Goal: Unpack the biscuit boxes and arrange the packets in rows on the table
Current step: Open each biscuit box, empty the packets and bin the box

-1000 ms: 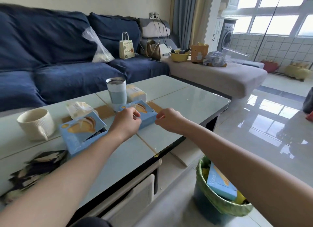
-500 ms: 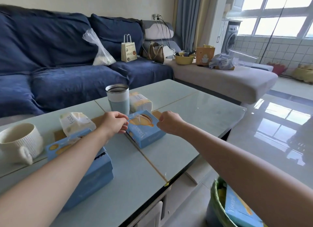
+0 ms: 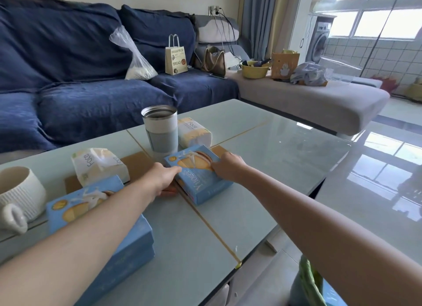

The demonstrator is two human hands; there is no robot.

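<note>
A light blue biscuit box lies flat in the middle of the glass table. My left hand grips its left edge, fingers curled against the side. My right hand presses on its top right edge, fingers closed on the box. A second blue biscuit box, larger in view, lies at the near left, partly hidden under my left forearm. No loose biscuit packets are visible on the table.
A steel tumbler stands just behind the held box. Two tissue packs and a white ribbed mug sit on the table's left half. A green basket stands on the floor at the near right. A blue sofa lies behind.
The view has moved closer to the table. My left hand slid down onto the box's left edge and my right hand moved onto its top; the box stays flat in place.
</note>
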